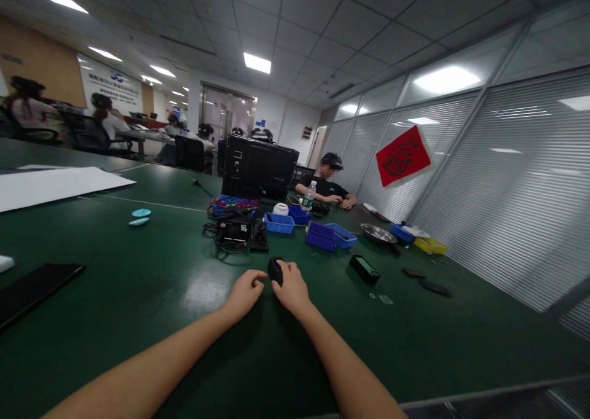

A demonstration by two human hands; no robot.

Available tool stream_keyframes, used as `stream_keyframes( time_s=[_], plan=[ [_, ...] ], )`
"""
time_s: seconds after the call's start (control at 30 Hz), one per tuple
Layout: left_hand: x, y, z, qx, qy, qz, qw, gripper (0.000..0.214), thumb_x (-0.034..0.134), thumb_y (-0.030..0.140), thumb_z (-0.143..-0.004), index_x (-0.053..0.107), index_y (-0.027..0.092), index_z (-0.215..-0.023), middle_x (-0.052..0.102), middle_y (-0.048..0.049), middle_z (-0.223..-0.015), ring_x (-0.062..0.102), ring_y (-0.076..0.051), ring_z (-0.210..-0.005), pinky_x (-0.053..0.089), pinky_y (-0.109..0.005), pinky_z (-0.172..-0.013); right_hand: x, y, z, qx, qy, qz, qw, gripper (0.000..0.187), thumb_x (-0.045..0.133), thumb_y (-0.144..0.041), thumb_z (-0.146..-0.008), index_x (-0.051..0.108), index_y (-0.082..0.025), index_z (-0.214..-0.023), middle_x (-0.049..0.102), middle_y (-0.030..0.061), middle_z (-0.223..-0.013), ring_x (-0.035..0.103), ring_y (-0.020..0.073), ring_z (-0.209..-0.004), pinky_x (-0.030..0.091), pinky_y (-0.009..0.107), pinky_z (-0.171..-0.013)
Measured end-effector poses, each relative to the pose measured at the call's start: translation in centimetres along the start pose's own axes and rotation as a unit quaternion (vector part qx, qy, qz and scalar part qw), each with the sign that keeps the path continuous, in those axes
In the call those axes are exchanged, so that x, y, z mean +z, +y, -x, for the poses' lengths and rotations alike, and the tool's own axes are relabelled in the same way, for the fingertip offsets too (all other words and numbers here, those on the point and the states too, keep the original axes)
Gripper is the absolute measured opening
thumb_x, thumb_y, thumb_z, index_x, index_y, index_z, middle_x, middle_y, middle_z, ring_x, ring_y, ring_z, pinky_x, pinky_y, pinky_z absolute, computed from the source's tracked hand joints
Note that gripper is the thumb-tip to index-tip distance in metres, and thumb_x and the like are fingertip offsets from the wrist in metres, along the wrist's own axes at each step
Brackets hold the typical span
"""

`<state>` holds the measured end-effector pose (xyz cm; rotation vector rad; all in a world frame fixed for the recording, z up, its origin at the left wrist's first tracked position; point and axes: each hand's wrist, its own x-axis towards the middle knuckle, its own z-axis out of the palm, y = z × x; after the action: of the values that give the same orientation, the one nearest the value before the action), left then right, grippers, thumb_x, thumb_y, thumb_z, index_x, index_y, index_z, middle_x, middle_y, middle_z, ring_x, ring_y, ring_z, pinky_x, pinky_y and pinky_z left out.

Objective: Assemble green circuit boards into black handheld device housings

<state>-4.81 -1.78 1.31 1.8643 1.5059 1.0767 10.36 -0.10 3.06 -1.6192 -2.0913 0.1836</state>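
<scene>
Low over the green table, my right hand [293,287] is wrapped over a small black box-shaped object [275,270]. Its far end shows past my fingers; the rest is hidden under the hand, so I cannot tell its exact kind. My left hand [246,292] is just left of it, its index finger stretched towards the object and the thumb apart. Nothing shows in the left hand, and whether its fingertip touches the object is unclear. To the right lies an oblong black box [364,269] with a green inside, near a small clear piece [386,299].
Ahead are a soldering-station-like black unit with cables [233,231], blue trays [279,223], a purple-blue box [321,235], a bottle [309,196] and a monitor [260,166]. A metal dish [378,233] sits right. Across the table sits another person [328,182].
</scene>
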Motion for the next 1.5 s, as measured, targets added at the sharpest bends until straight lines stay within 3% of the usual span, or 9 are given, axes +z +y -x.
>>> stream_keyframes(
  time_s=[0.2,0.33,0.47,0.6,0.83,1.13,1.4,1.5],
  plan=[
    [-0.4,-0.1,-0.1,-0.072,-0.013,0.051,0.996,0.030,0.042,0.014,-0.071,0.058,0.017,-0.096,0.061,-0.0019,-0.082,0.056,-0.012,-0.073,0.043,-0.021,-0.067,-0.5,3.7,-2.3,0.070,0.001,-0.118,0.991,0.043,0.050,-0.034,-0.074,0.052,-0.017,-0.114,0.057,0.0093,-0.105,0.053,0.0202,-0.094,0.039,0.028,-0.081],
    [-0.4,0.0,0.0,-0.077,-0.022,0.068,0.994,0.029,0.044,0.014,-0.070,0.057,0.017,-0.096,0.059,-0.0010,-0.078,0.055,-0.011,-0.069,0.042,-0.020,-0.063,-1.1,5.9,-3.2,0.114,0.014,-0.097,0.989,0.038,0.045,-0.037,-0.077,0.058,-0.015,-0.106,0.059,0.0114,-0.104,0.053,0.0230,-0.099,0.038,0.030,-0.083],
    [-0.5,0.1,0.0,-0.078,-0.028,0.064,0.995,0.029,0.044,0.016,-0.071,0.057,0.017,-0.096,0.059,-0.0011,-0.077,0.056,-0.012,-0.070,0.042,-0.020,-0.064,-1.2,5.7,-2.9,0.100,0.013,-0.058,0.993,0.051,0.043,-0.049,-0.078,0.054,-0.013,-0.113,0.056,0.0147,-0.109,0.050,0.0260,-0.103,0.037,0.033,-0.084],
    [-0.6,0.3,0.1,-0.072,-0.028,0.069,0.995,0.029,0.044,0.017,-0.070,0.057,0.016,-0.096,0.059,-0.0011,-0.073,0.055,-0.013,-0.068,0.042,-0.021,-0.062,-1.1,4.4,-2.2,0.091,0.007,0.005,0.996,0.067,0.054,-0.053,-0.070,0.043,-0.014,-0.123,0.052,0.0162,-0.114,0.047,0.0289,-0.105,0.036,0.036,-0.083],
    [-0.7,0.5,0.1,-0.075,-0.028,0.094,0.992,0.030,0.046,0.021,-0.066,0.058,0.015,-0.093,0.056,0.0013,-0.065,0.053,-0.013,-0.063,0.039,-0.022,-0.059,-1.4,4.2,-2.2,0.115,-0.008,0.027,0.993,0.055,0.050,-0.036,-0.073,0.042,-0.015,-0.124,0.050,0.0124,-0.117,0.047,0.0248,-0.106,0.038,0.032,-0.084],
    [-0.5,-0.2,-0.2,-0.068,-0.033,0.108,0.991,0.031,0.047,0.024,-0.065,0.057,0.015,-0.093,0.052,0.0030,-0.060,0.050,-0.012,-0.058,0.036,-0.022,-0.056,-1.6,5.1,-2.6,0.137,0.002,0.034,0.990,0.053,0.047,-0.036,-0.075,0.041,-0.016,-0.124,0.050,0.0098,-0.120,0.049,0.0220,-0.106,0.040,0.030,-0.084],
    [-0.5,-0.2,-0.1,-0.067,-0.038,0.124,0.989,0.031,0.048,0.026,-0.065,0.058,0.015,-0.093,0.050,0.0042,-0.057,0.047,-0.012,-0.055,0.035,-0.022,-0.054,-3.1,7.2,-3.3,0.232,-0.010,0.025,0.972,0.049,0.039,-0.040,-0.080,0.041,-0.018,-0.123,0.054,0.0097,-0.117,0.053,0.0230,-0.101,0.042,0.031,-0.075],
    [-0.5,-0.3,-0.1,-0.071,-0.039,0.126,0.989,0.032,0.047,0.026,-0.066,0.057,0.015,-0.094,0.049,0.0041,-0.058,0.046,-0.011,-0.054,0.034,-0.021,-0.053,-3.7,8.2,-3.3,0.245,0.014,0.072,0.967,0.049,0.042,-0.037,-0.079,0.041,-0.017,-0.123,0.054,0.0113,-0.116,0.052,0.0242,-0.101,0.041,0.032,-0.074]
  ],
)
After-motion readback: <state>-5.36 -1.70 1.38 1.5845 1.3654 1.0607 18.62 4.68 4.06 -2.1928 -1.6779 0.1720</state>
